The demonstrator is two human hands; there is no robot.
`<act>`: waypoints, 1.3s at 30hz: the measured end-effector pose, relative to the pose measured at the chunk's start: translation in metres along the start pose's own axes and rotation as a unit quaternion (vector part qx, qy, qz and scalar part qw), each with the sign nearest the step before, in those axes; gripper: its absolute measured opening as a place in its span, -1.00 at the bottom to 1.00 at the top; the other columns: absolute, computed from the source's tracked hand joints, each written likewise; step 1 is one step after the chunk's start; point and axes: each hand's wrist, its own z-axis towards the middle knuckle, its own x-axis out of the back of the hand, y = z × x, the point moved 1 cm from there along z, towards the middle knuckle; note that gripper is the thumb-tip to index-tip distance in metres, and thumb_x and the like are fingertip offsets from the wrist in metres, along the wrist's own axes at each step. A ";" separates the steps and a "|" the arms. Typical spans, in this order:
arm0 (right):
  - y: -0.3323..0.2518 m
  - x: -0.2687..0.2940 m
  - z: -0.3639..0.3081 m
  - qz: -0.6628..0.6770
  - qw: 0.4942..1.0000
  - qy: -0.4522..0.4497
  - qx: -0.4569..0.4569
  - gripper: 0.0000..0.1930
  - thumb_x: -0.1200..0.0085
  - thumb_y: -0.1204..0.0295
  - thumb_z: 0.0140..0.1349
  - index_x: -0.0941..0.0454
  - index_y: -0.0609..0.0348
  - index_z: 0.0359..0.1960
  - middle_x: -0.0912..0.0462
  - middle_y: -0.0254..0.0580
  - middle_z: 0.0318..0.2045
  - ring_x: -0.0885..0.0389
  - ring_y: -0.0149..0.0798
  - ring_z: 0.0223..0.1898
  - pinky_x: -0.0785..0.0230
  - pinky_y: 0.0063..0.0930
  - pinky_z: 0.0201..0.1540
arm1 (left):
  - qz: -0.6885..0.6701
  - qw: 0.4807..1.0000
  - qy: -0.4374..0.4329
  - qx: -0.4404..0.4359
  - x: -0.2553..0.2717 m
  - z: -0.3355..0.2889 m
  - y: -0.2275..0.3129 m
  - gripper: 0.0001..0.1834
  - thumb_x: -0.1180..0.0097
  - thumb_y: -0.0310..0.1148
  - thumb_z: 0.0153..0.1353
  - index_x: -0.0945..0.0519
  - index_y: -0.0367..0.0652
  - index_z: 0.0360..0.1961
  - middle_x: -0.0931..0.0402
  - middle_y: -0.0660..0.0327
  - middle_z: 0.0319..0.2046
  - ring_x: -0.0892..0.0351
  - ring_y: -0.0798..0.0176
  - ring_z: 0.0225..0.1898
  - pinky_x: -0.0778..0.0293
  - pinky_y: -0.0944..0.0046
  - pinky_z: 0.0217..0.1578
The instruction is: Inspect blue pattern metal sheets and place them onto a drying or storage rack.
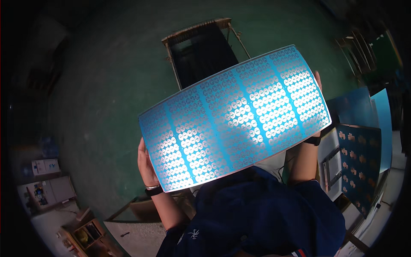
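Note:
A large, thin rectangular panel spans the space in front of my chest, its right end tilted farther away than its left. Its blue face carries rows of small silver rounds that shine brightly in patches. My left hand grips the left short edge, with some fingers hidden behind the panel. On the opposite short edge is my right hand; only a bit of its fingers shows past the rim, the rest being covered by the panel. Each wrist wears a dark band.
Beyond the panel stands a framed rack with a dark bed on the green floor. At right lean a dark sheet with copper-coloured shapes and plain blue sheets. A wooden compartment box sits lower left, near a pale tabletop.

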 end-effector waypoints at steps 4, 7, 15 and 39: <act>0.028 0.037 0.002 0.096 0.990 -0.077 -0.070 -0.58 0.25 0.21 0.32 -0.26 0.18 0.12 -0.40 0.00 0.06 -0.45 -0.15 0.02 -0.37 -0.26 0.07 | 0.011 0.993 -0.011 0.114 0.034 0.006 -0.025 -0.74 0.12 -0.37 0.32 -0.41 -0.25 -0.03 -0.52 0.14 -0.15 -0.56 0.29 -0.21 -0.52 0.32 -0.21; 0.046 0.018 -0.007 0.112 0.971 0.132 -0.163 -0.62 0.23 0.17 0.31 -0.40 0.17 -0.01 -0.54 -0.02 -0.14 -0.57 -0.20 -0.23 -0.49 -0.37 -0.29 | -0.049 0.991 -0.007 0.122 0.038 0.004 -0.050 -0.74 0.12 -0.36 0.32 -0.41 -0.21 -0.02 -0.52 0.20 -0.15 -0.54 0.32 -0.20 -0.50 0.29 -0.15; 0.082 -0.075 -0.097 -0.236 0.950 -0.174 -0.105 -0.55 0.11 0.37 0.30 -0.15 0.33 0.16 -0.49 -0.24 -0.26 -0.42 -0.52 -0.50 -0.31 -0.67 -0.43 | -0.172 0.976 -0.020 0.128 -0.062 -0.006 -0.100 -0.73 0.16 -0.34 0.34 -0.37 -0.04 0.04 -0.45 0.23 -0.09 -0.45 0.28 -0.04 -0.45 0.17 -0.03; 0.135 -0.140 -0.025 -0.529 0.812 -0.247 -0.012 -0.59 0.13 0.55 0.17 -0.31 0.30 0.10 -0.52 0.19 -0.58 -0.59 0.08 -0.49 -0.40 -0.30 -0.44 | 0.245 0.967 0.022 0.072 0.065 0.020 -0.152 -0.78 0.20 -0.43 0.34 -0.46 -0.19 -0.09 -0.53 0.20 -0.36 -0.56 0.40 -0.52 -0.51 0.47 -0.53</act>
